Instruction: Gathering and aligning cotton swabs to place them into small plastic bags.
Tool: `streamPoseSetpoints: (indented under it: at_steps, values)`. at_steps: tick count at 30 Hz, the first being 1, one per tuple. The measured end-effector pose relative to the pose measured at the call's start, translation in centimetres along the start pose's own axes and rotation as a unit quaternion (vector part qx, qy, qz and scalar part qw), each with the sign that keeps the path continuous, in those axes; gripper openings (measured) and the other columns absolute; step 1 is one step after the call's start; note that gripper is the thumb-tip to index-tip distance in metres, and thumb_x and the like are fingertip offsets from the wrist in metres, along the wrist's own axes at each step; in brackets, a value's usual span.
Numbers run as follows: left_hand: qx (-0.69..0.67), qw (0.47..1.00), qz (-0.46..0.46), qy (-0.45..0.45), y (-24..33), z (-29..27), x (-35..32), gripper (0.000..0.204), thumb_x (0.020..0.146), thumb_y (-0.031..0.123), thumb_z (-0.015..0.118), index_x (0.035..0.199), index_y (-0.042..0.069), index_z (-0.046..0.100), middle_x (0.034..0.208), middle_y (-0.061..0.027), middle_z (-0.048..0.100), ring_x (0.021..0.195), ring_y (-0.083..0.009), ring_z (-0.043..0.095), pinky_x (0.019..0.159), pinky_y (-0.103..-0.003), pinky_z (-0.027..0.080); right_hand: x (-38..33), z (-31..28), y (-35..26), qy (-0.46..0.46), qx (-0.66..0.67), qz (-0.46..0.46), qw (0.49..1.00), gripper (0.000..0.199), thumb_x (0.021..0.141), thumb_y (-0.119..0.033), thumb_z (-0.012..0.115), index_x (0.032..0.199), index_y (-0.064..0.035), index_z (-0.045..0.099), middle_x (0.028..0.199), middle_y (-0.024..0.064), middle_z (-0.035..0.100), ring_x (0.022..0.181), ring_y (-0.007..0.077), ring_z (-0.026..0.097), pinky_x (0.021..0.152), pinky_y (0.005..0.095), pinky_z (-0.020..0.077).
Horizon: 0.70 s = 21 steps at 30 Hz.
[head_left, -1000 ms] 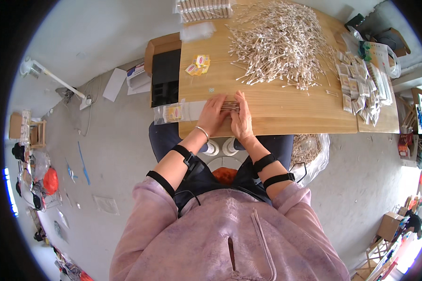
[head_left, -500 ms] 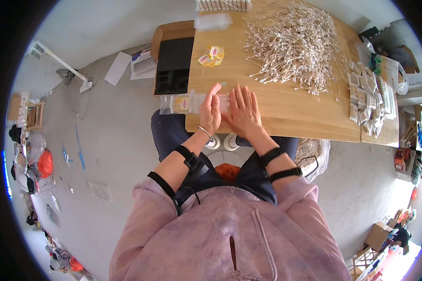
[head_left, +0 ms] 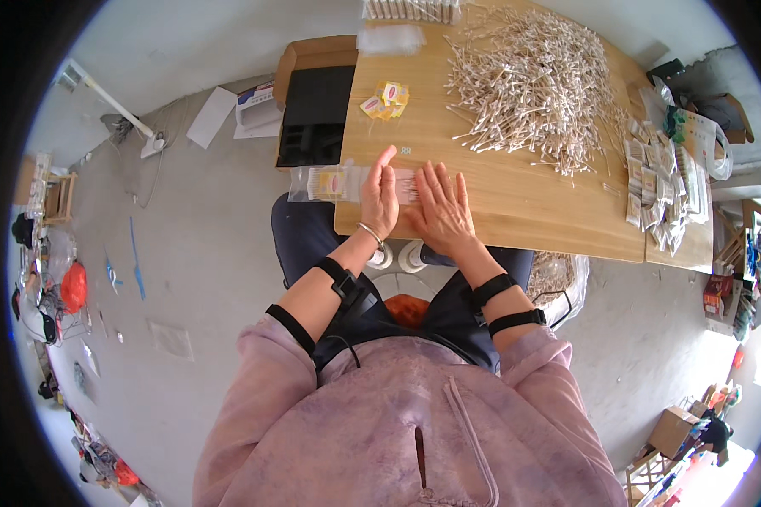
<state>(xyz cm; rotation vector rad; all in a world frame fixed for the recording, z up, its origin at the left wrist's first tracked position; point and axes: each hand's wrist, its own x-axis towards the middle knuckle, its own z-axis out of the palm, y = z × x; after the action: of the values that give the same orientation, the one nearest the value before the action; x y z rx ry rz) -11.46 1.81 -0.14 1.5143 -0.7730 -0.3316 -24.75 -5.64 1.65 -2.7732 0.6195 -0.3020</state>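
At the table's near edge my left hand [head_left: 380, 196] stands on its side, fingers stretched out, against a row of cotton swabs [head_left: 407, 187] on a pinkish sheet or tray. My right hand [head_left: 441, 207] lies palm down with straight fingers at the right end of these swabs. The palms partly hide the row. Left of my left hand lies a clear plastic bag [head_left: 301, 184] holding swabs and a yellow label card [head_left: 332, 183]. Neither hand grips anything.
A large heap of loose cotton swabs [head_left: 533, 84] covers the far right of the wooden table [head_left: 550, 211]. Filled small packets [head_left: 664, 182] pile at the right edge. Yellow cards [head_left: 387, 100] lie far left, near clear bags [head_left: 391, 39]. A cardboard box [head_left: 313, 53] stands beside the table.
My right hand has shifted slightly right, away from my left hand, and more of the swab row shows between them. My left hand stays nearly in place.
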Motion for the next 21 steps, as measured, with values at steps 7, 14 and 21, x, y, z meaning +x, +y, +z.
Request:
streamPoseSetpoints:
  at_steps: [7,14,21]
  values:
    - [-0.026,0.999,-0.030,-0.023,1.7,1.4,-0.6,0.047,0.103,0.032,0.035,0.135,-0.001,0.045,0.133,-0.0199,0.051,0.126,-0.0282,0.047,0.105,-0.034,0.035,1.2,1.2,2.2,0.248,0.370,0.147,0.883,0.047,0.095,-0.009,0.044,0.139,0.0022,0.035,0.148,0.0256,0.029,0.140,0.0377,0.025,0.114,0.0427,0.0224]
    - [0.163,0.973,0.091,-0.133,2.0,1.6,-1.4,0.057,0.096,0.028,0.049,0.140,-0.004,0.034,0.143,-0.0254,0.036,0.137,-0.0407,0.028,0.111,-0.047,0.026,1.9,1.4,0.5,0.240,0.462,0.145,0.841,0.051,0.102,-0.030,0.036,0.142,0.0020,0.032,0.149,0.0250,0.029,0.141,0.0355,0.022,0.114,0.0394,0.0190]
    - [0.513,0.793,0.099,-0.314,3.6,3.7,-1.3,0.075,0.089,0.044,0.051,0.146,0.001,0.026,0.153,-0.0174,0.024,0.143,-0.0317,0.017,0.115,-0.049,0.012,-0.7,0.8,3.7,0.251,0.374,0.165,0.878,0.051,0.101,-0.027,0.039,0.140,0.0050,0.034,0.147,0.0255,0.031,0.140,0.0378,0.025,0.114,0.0416,0.0203]
